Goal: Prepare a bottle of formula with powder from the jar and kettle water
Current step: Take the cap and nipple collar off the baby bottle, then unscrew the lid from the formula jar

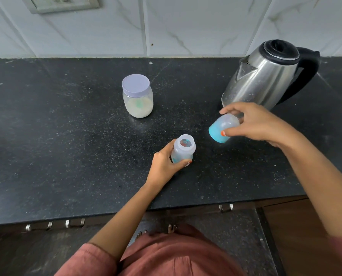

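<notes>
My left hand (162, 166) grips the open bottle (183, 149) upright on the table (66, 146); my right hand (253, 124) holds its blue cap (223, 128), tilted, near the kettle (265, 76).

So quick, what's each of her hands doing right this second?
Left hand: grips the open bottle standing on the counter.
Right hand: holds the bottle's cap, tilted, beside the kettle.

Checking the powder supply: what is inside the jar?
Pale powder fills the lower jar, with a greenish shape in it, perhaps a scoop. The closed lid hides the top.
</notes>
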